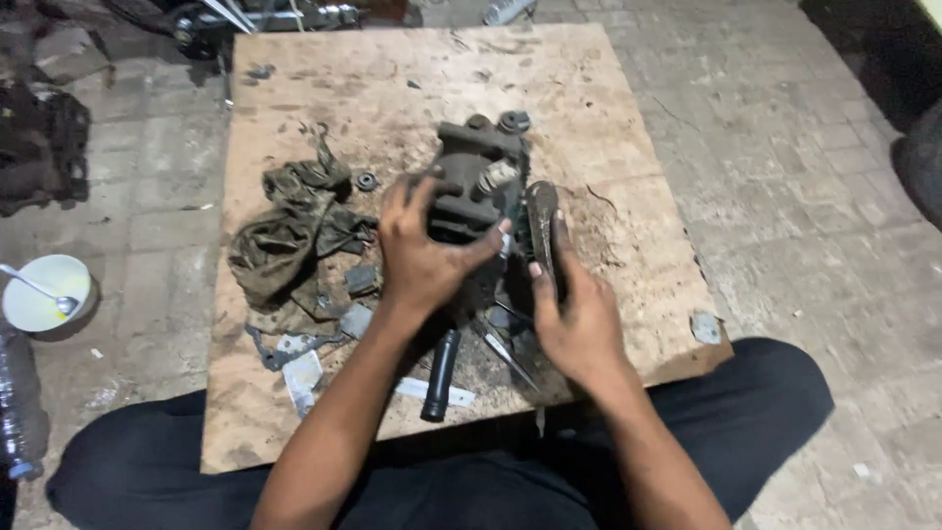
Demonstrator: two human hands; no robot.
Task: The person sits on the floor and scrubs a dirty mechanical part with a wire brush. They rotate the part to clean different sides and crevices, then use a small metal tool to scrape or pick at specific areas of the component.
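Here, in the head view, a person sits cross-legged on a paved floor with a worn wooden board [608,108] laid in front of the knees. Near the middle of the board stands a grimy metal housing [476,172], a dark cast part with rounded bosses on top. The left hand [424,257] is spread over its near left side, fingers wrapped around the casting and thumb pointing right, so it grips the housing firmly. The right hand [579,319] lies just beside it on the right, fingers stretched forward along a dark oblong metal plate [541,228] that leans against the housing; whether the fingers close around the plate or only press on it cannot be told.

To the left of the housing lies a crumpled olive rag [289,236], with a small ring-shaped washer [367,181] just above it. Below the hands a black-handled tool [441,373] points toward the person, and a screwdriver-like blade [508,355] lies beside it. Small grey metal scraps [299,358] are scattered at the lower left of the board. Off the board, on the floor to the left, sits a white bowl [29,304] holding a spoon [39,291].
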